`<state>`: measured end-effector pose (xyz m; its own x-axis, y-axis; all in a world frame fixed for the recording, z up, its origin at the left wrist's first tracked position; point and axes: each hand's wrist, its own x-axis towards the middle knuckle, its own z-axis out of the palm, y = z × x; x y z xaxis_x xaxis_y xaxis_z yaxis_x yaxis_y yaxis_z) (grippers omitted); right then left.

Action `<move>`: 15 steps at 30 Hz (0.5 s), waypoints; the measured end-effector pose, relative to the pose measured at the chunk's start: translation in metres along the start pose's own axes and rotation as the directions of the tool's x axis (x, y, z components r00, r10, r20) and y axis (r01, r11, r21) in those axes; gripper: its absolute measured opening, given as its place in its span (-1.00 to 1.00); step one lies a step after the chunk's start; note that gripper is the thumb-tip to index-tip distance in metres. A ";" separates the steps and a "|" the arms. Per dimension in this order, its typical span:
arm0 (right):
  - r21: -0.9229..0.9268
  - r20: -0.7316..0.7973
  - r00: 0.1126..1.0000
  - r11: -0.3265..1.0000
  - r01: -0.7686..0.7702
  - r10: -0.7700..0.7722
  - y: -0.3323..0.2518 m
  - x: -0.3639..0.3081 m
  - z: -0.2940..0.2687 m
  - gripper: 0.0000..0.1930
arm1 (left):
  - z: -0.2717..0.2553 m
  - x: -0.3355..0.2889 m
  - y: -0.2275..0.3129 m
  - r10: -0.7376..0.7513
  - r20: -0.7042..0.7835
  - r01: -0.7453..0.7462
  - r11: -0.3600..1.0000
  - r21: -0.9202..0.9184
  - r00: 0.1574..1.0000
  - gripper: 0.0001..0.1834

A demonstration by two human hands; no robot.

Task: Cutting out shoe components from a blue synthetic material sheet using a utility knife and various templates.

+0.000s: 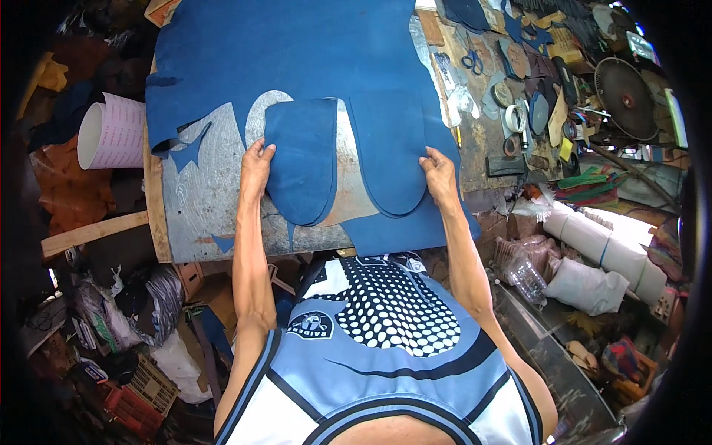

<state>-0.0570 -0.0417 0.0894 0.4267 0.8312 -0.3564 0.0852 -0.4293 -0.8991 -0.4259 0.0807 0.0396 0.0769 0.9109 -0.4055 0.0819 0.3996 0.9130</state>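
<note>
Two cut blue leather pieces with rounded near ends lie side by side on the worktable. My left hand (256, 169) pinches the outer edge of the left leather piece (300, 163), thumb on the near side of its upper part. At the outer edge of the right leather piece (389, 152), my right hand (440, 174) has its fingers closed on the rim. Each piece shows a doubled edge, as if more than one layer lies there. Beyond and partly beneath them spreads a large blue leather hide (289, 48) with cut-out gaps.
A scratched metal sheet (204, 200) covers the worktable. To the right, a side bench holds blue-handled scissors (472, 62), tape rolls (514, 119) and shoe-shaped templates. A rolled pink-and-white sheet (119, 133) stands at the left. A fan (627, 100) and white rolls (604, 245) are further right.
</note>
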 end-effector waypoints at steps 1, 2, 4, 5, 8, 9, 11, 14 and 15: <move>-0.002 0.000 1.000 1.000 -0.005 0.005 0.005 -0.001 -0.001 -0.63 | -0.001 0.000 -0.003 -0.022 0.009 0.021 1.000 0.014 1.000 -0.45; -0.082 -0.019 0.999 0.996 -0.027 0.026 0.012 0.000 -0.005 -0.62 | 0.004 -0.003 -0.002 -0.024 0.016 0.024 1.000 0.015 1.000 -0.45; -0.161 -0.044 0.998 0.985 -0.056 0.049 0.025 0.004 -0.009 -0.61 | 0.017 -0.011 -0.002 -0.043 -0.001 0.043 0.998 -0.036 0.999 -0.40; -0.141 -0.007 1.000 0.990 -0.008 0.007 0.024 0.007 -0.006 -0.60 | 0.019 -0.012 -0.001 -0.047 -0.004 0.047 0.998 -0.035 0.999 -0.40; -0.112 0.033 0.999 0.993 0.021 -0.018 0.010 0.000 0.001 -0.57 | 0.022 -0.007 0.003 -0.049 -0.069 0.045 0.996 -0.072 0.996 -0.38; -0.104 0.036 0.999 0.995 0.008 -0.005 0.003 -0.003 0.003 -0.56 | 0.020 -0.006 0.002 -0.040 -0.079 0.033 0.996 -0.080 0.996 -0.38; -0.126 -0.010 1.000 0.992 0.012 -0.013 0.013 -0.001 0.005 -0.57 | 0.023 -0.007 0.004 -0.032 -0.082 0.025 0.996 -0.086 0.996 -0.38; -0.132 -0.029 0.999 0.991 0.016 -0.020 0.015 0.002 0.001 -0.57 | 0.027 -0.008 0.008 -0.033 -0.075 0.029 0.998 -0.058 0.997 -0.42; -0.117 0.006 1.000 0.993 0.022 -0.022 0.011 0.002 0.001 -0.56 | 0.025 -0.004 0.006 -0.029 -0.067 0.026 0.998 -0.051 0.997 -0.41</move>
<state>-0.0566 -0.0443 0.0784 0.4194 0.8424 -0.3384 0.1991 -0.4490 -0.8710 -0.4008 0.0764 0.0456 0.0077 0.9037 -0.4280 0.0327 0.4276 0.9034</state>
